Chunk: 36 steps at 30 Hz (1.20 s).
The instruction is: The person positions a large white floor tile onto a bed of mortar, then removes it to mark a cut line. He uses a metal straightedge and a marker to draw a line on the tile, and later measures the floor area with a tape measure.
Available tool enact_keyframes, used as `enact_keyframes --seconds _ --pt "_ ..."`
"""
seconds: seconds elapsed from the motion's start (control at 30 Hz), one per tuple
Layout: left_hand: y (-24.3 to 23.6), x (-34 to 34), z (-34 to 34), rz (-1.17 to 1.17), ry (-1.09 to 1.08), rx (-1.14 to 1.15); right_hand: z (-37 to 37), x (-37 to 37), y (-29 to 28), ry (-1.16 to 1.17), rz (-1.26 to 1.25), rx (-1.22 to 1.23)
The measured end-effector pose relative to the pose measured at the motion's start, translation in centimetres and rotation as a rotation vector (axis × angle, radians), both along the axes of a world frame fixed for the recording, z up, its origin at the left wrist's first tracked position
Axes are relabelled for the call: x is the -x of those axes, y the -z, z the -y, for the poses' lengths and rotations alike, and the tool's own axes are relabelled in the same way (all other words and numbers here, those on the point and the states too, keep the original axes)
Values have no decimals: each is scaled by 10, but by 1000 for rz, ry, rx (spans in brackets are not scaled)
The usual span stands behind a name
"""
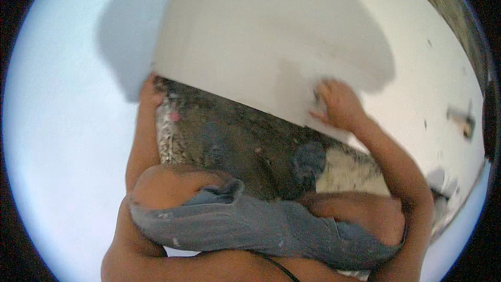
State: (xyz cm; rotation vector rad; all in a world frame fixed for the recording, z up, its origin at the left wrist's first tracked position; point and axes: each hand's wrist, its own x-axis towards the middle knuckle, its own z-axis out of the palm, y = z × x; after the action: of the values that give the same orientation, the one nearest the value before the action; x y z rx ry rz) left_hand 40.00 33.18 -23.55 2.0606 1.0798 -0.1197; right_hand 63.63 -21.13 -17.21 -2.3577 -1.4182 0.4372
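A large white board [235,36] spreads in front of me, its lower edge slanting down to the right. At the board's lower left corner is my left hand [151,93], closed around the edge, with some fingers hidden. My right hand [339,105] is over the board near its lower edge, farther right. Its fingers are curled and blurred, with a small dark patch between them that I cannot make out. A shadow falls across the board around both hands.
Dark, dirty ground [240,120] lies below the board, with my blurred feet [309,163] on it. Pale rubble [167,141] lines the left side. At far right a tool with a light-coloured handle [463,124] rests against a white surface [412,120].
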Motion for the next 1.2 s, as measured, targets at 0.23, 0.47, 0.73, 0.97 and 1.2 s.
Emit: enact_keyframes --seconds 0.23,0.47,0.73,0.97,1.2 --pt "-1 -34 61 509 -875 656 -7 64 5 -280 -44 241" --pt "-10 -30 59 489 -854 635 -19 76 24 -308 -10 291" --pt "7 -32 47 520 -859 559 -17 61 43 -527 163 124" --pt "-15 -55 68 519 -962 527 -17 61 38 -484 87 93" --pt "6 -37 45 514 -845 595 -24 64 23 -483 83 90"
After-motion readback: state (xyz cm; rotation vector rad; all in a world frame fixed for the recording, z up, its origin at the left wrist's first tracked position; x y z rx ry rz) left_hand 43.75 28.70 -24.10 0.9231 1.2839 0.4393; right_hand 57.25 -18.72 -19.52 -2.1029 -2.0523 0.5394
